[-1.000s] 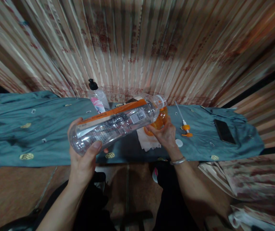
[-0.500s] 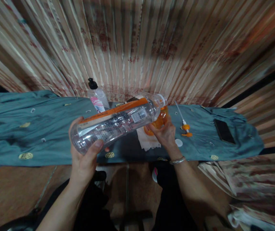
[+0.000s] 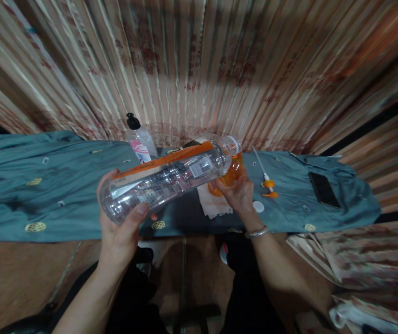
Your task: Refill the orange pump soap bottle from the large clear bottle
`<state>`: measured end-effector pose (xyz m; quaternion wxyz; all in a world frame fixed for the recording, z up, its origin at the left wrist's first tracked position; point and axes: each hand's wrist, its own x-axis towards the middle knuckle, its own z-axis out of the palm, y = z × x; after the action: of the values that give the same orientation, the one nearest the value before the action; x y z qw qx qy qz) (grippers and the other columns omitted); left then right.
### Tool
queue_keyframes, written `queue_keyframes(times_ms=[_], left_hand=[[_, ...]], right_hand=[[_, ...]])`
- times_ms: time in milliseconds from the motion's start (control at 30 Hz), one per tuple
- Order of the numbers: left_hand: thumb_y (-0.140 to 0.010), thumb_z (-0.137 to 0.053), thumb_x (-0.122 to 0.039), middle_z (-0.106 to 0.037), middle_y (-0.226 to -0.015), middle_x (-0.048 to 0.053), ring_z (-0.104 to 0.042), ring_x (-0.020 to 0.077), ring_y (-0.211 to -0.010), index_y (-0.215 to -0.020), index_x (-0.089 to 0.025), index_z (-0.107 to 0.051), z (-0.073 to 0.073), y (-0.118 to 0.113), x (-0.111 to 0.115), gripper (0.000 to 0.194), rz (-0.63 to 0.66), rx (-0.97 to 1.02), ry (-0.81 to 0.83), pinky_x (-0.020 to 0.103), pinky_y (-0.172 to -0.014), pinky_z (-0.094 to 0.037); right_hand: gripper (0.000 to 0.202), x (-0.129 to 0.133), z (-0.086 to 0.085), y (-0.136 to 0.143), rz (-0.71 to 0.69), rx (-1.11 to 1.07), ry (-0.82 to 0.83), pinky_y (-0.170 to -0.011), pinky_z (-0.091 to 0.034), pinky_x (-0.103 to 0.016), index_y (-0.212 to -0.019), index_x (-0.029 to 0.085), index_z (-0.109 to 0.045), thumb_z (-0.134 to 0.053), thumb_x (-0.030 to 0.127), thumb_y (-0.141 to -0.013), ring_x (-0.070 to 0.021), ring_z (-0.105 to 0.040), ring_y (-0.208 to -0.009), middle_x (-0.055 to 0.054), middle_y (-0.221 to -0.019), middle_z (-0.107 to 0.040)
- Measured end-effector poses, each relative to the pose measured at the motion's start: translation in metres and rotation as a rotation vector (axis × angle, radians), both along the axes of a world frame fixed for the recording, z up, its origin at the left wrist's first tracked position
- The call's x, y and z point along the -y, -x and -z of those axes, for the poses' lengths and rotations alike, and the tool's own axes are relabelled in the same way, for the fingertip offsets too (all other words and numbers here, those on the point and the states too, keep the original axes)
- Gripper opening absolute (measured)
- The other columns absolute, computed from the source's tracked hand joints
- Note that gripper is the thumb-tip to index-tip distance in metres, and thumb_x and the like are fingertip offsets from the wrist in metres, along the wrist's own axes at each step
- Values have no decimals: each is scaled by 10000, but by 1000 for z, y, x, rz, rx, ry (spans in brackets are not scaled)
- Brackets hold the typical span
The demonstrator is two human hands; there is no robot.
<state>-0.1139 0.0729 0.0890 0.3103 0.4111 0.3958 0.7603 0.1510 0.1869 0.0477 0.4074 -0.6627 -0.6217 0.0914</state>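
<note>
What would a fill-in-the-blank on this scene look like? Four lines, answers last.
The left hand holds a big bottle that is ____, not coloured.
The small bottle in the right hand is ____.
The phone lies to the ____ of the loose pump.
The pink-labelled bottle has a ____ top.
Answers: clear; orange; right; black

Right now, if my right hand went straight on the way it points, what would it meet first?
Beyond the orange bottle it holds, your right hand would probably meet the clear bottle, though their height difference is unclear.
</note>
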Motion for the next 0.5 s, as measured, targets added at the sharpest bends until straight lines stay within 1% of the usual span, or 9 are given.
queue_keyframes(times_ms=[167, 267, 400, 500], left_hand=[[-692, -1088, -388, -782, -1145, 31, -740, 174, -733, -1387, -340, -760, -2, 0, 1, 770, -11, 14, 23, 224, -454, -632], [-715, -1079, -364, -789, -1134, 27, -730, 153, -685, -1395, -353, -775, 0, 2, 2, 745, 10, 4, -14, 217, -447, -626], [-723, -1086, -386, -791, -1130, 12, -728, 135, -656, -1424, -381, -773, 1, 5, 1, 767, 18, -37, -14, 217, -456, -637], [-720, -1091, -393, -781, -1140, 11, -728, 143, -646, -1431, -394, -771, 1, 7, 1, 780, 16, -47, -5, 257, -457, -664]], right_hand=[[673, 0, -1, 1, 18, 12, 16, -906, -721, -529, -1307, 219, -657, -887, 538, -761, -402, -873, -1061, -206, -1226, -869], [699, -1, 1, 1, 27, 29, 21, -889, -718, -508, -1308, 206, -654, -888, 575, -763, -405, -874, -1044, -215, -1193, -872], [731, -3, 5, 0, 14, 34, -12, -854, -713, -493, -1320, 199, -642, -860, 649, -787, -406, -869, -1043, -210, -1180, -873], [671, -3, 6, 0, 15, 23, -32, -856, -717, -503, -1284, 227, -649, -868, 627, -791, -410, -867, -1043, -195, -1174, -871]])
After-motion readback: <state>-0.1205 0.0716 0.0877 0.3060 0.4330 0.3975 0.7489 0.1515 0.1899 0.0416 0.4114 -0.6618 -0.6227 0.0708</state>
